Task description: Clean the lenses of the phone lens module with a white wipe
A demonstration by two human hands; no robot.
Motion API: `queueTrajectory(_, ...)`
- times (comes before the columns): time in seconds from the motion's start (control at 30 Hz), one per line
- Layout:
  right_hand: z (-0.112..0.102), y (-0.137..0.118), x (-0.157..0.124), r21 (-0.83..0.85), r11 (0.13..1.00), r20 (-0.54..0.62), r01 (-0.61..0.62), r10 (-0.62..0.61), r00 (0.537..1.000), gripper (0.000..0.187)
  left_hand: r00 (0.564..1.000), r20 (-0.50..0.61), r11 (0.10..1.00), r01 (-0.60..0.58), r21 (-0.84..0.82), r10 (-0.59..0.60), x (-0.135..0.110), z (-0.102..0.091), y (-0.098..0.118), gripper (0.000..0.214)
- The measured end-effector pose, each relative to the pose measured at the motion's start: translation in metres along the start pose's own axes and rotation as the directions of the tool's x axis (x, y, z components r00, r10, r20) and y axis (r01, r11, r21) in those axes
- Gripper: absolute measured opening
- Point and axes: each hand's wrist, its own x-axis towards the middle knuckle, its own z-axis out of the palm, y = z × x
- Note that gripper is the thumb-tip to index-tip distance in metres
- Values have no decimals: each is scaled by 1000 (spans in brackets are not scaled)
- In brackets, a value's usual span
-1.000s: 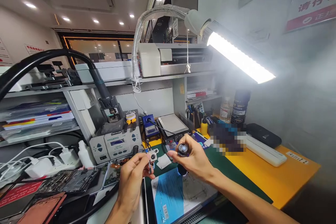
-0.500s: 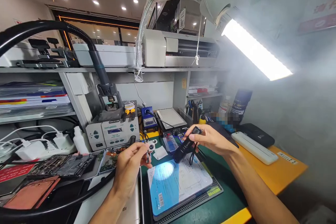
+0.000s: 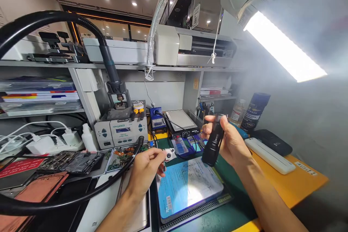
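Note:
My left hand [image 3: 146, 170] pinches a small white camera module [image 3: 170, 154] just above the workbench. Held in my right hand [image 3: 231, 141], a black flashlight [image 3: 213, 141] stands nearly upright with its lens end down, throwing a pale patch of light onto the blue-covered device [image 3: 187, 186] lying flat on the green mat [image 3: 231, 210]. The two hands are a short way apart above that device.
A rework station [image 3: 121, 130] with a black hose [image 3: 40, 21] stands at the back left, beside a small blue unit [image 3: 157, 119] and a heating plate [image 3: 181, 119]. Opened phones [image 3: 70, 161] and circuit boards [image 3: 122, 154] lie left. Bottles [image 3: 254, 110], a white bar [image 3: 269, 155] and a lamp [image 3: 282, 49] are right.
My right hand has swung the flashlight from slanting toward the left to nearly upright, and the light patch on the blue device has shifted right. The left hand still holds the camera module.

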Motion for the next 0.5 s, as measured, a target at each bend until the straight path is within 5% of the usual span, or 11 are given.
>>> queueTrajectory(0.2, 57, -1, 2, 8, 999, -108, 35, -34, 994, 24, 988, 127, 994, 79, 75, -88, -8, 13, -1, 26)
queueTrajectory(0.37, 68, 5, -7, -160, 972, -26, 171, -177, 984, 44, 981, 160, 990, 97, 97, -112, -10, 16, 1, 24)
queueTrajectory(0.47, 50, -1, -21, -301, 893, 164, 335, -297, 941, 27, 980, 158, 990, 111, 90, -124, -10, 16, 2, 20)
queueTrajectory(0.5, 43, -3, -28, -380, 782, 435, 495, -321, 841, 22, 980, 149, 988, 122, 92, -134, -10, 16, 2, 19)
